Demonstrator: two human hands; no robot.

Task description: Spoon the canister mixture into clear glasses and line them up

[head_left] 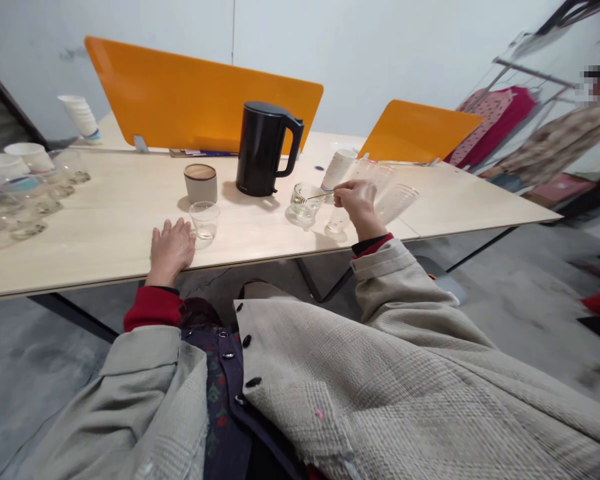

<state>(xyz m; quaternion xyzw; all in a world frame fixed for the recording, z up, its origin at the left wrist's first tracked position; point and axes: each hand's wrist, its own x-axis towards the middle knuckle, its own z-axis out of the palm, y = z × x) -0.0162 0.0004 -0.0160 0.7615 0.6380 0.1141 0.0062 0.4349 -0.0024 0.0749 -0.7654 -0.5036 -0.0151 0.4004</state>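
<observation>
My left hand (172, 248) lies flat on the table near its front edge, fingers spread. Just right of it stands a small clear plastic cup (205, 221), close to the fingertips. My right hand (356, 199) pinches a thin spoon (322, 196), whose far end dips into a ribbed glass cup (305, 205). What the glass holds is too small to make out. Behind the plastic cup is a grey canister (201, 184) with a wooden lid. A black electric kettle (261, 150) stands between the canister and the glass, its handle to the right.
Stacked clear cups (397, 203) and white paper cups (338, 168) lie around my right hand. Several used-looking cups (33, 159) crowd the table's left end. Orange dividers (205, 100) line the back. A person in a plaid top (560, 147) is at the right.
</observation>
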